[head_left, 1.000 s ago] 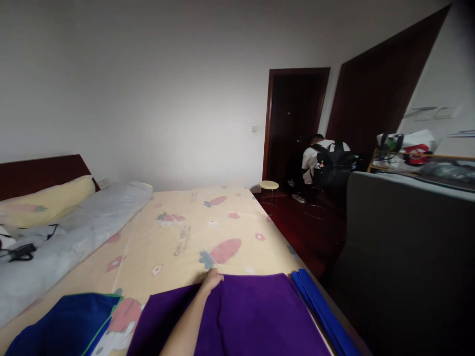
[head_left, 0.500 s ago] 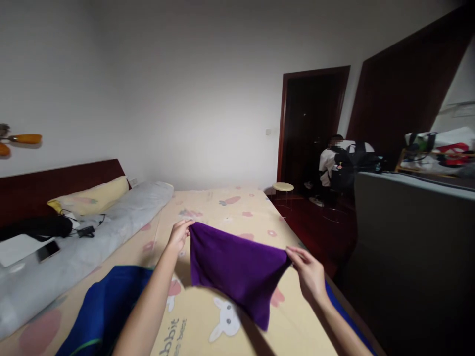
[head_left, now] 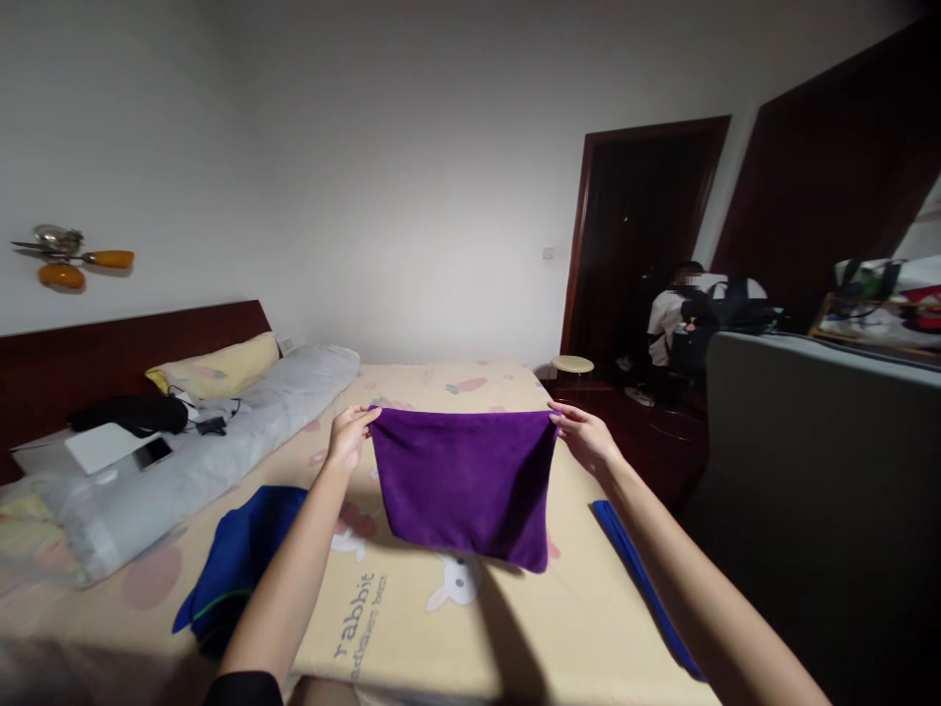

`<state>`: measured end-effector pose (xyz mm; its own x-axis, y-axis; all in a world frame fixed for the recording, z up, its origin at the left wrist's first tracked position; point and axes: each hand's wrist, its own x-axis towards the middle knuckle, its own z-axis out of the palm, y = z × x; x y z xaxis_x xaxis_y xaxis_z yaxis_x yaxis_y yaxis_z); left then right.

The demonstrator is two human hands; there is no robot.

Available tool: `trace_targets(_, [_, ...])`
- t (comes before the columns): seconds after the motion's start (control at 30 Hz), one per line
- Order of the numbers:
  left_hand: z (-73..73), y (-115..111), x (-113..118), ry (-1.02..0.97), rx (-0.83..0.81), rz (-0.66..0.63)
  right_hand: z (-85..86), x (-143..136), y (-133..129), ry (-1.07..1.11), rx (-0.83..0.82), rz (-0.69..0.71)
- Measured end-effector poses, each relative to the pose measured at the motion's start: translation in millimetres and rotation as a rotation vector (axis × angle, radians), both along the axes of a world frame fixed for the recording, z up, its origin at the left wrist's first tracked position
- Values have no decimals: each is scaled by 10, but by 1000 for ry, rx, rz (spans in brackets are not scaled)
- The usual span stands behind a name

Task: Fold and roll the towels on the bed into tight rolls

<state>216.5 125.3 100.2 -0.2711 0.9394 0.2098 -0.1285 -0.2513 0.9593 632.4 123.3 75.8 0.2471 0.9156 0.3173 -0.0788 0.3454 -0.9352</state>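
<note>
A purple cloth (head_left: 467, 485) hangs spread out above the bed (head_left: 412, 637), its top edge stretched nearly level between both hands. My left hand (head_left: 351, 434) pinches the cloth's upper left corner. At the upper right corner, my right hand (head_left: 586, 434) is closed on the fabric too. The cloth's lower edge hangs loose over the patterned sheet, partly covering a printed rabbit. Beside my left forearm lies a crumpled blue cloth (head_left: 246, 544) with a green edge, partly hidden by the arm. A narrow folded blue cloth (head_left: 643, 579) lies along the bed's right side, near my right forearm.
At the left, a rolled grey quilt (head_left: 242, 441) bears a phone (head_left: 152, 452) and a black charger (head_left: 212, 426). A yellow pillow (head_left: 221, 368) leans by the headboard. Right of the bed stand a round stool (head_left: 571, 366), a grey panel (head_left: 809, 471) and a crouching person (head_left: 666, 324).
Both hands have risen, the right one more, so the purple cloth's slanted top edge is now level and its face lies flatter. The view has shifted a little to the left.
</note>
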Motion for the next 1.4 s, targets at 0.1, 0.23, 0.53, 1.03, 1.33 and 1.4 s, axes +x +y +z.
trace_targets(0.1, [38,-25,-60,28,-4,5,64,18,-32,-97,49,-23])
trace_targets(0.23, [77,-42,-131,105,-2,-43,138,76,-79,-282,103,-102])
trace_targets(0.53, [15,-96,-165,309,31,-133,186,188,-139,-762,104,-254])
trace_targets(1.03, [-37,-110,-338,774,87,-111,269,325,-243,-1113,124,-105])
trace_targets(1.33, [-135,68,-504,838,99,-153,213,296,-101,-1054,32,116])
trace_targets(1.4, [-164,158,-530,842,69,-186,153,247,-7,-1039,10,108])
